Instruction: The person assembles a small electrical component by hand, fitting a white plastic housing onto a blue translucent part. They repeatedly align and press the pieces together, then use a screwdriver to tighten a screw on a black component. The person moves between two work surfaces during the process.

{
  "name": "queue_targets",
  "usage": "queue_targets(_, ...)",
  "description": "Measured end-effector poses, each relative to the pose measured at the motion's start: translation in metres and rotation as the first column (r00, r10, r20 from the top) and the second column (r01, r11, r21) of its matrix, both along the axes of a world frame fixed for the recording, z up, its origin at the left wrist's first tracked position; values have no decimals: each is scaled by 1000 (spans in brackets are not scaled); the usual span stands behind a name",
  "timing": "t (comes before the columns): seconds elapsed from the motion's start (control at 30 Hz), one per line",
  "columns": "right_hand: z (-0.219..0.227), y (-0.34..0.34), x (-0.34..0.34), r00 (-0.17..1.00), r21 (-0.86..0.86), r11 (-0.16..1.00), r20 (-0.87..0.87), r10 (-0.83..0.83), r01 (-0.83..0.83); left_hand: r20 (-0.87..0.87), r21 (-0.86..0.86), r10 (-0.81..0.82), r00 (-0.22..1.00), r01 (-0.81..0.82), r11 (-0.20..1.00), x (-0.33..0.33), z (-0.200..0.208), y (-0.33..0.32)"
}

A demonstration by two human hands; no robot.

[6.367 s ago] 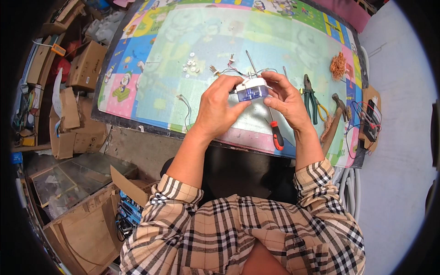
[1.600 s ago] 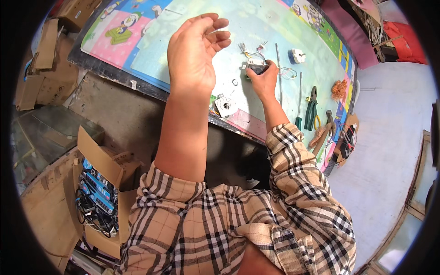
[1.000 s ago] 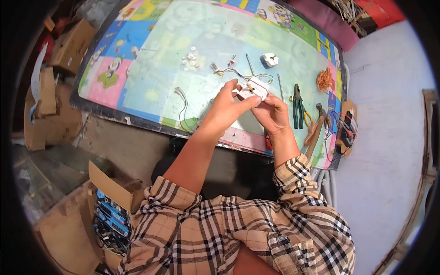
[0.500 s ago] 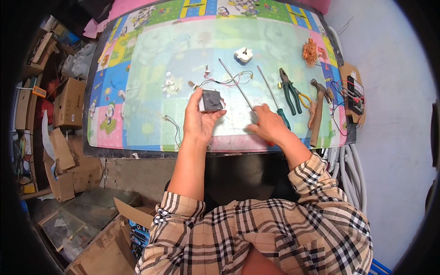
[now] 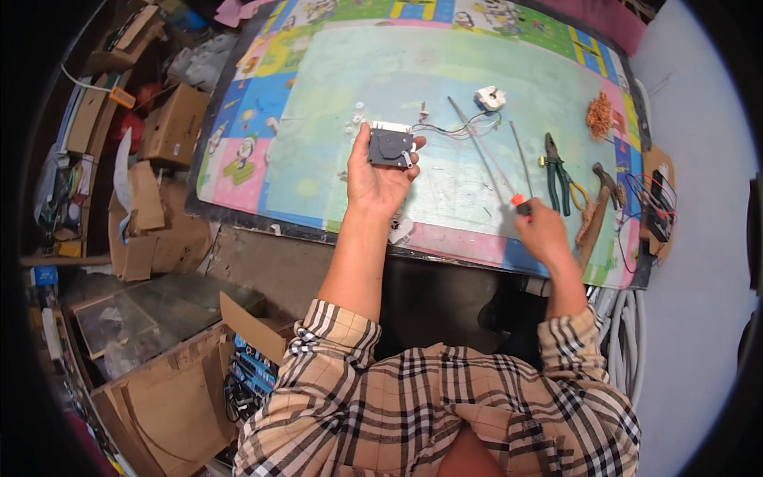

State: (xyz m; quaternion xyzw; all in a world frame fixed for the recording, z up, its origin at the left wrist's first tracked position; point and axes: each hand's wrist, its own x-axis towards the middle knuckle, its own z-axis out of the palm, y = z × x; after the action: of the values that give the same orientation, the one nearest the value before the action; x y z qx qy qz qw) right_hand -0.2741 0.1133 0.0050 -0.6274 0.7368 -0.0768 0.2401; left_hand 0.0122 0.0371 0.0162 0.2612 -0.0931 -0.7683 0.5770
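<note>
My left hand (image 5: 375, 187) holds a dark grey, square mechanism box (image 5: 391, 148) above the table, its fingers and thumb around the sides. The box's flat face, with a round raised part and a small white lever, is turned up. My right hand (image 5: 544, 232) is closed round the red and black handle of a long screwdriver (image 5: 518, 203); its thin shaft points away to the far left. Beside it, the shaft of a second screwdriver (image 5: 520, 155) lies on the table, its handle hidden by my right hand. Thin wires (image 5: 457, 129) lie beyond the box.
A white plastic part (image 5: 490, 98) lies at the far middle. To the right are pliers (image 5: 556, 171), a hammer (image 5: 594, 211), a copper wire bundle (image 5: 598, 117) and a meter with leads (image 5: 658, 207). Small white pieces (image 5: 355, 118) lie left. Cardboard boxes (image 5: 171, 123) stand off the table.
The view has shifted, so the table appears farther right. My left hand has turned the box face up. My right hand has closed on the screwdriver's handle, and its red part now shows.
</note>
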Motion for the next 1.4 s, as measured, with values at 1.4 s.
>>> queue_targets(1.4, 142, 50, -27, 552, -617, 276, 785, 282, 737, 42, -11, 74, 996, -74, 997, 18, -6, 3)
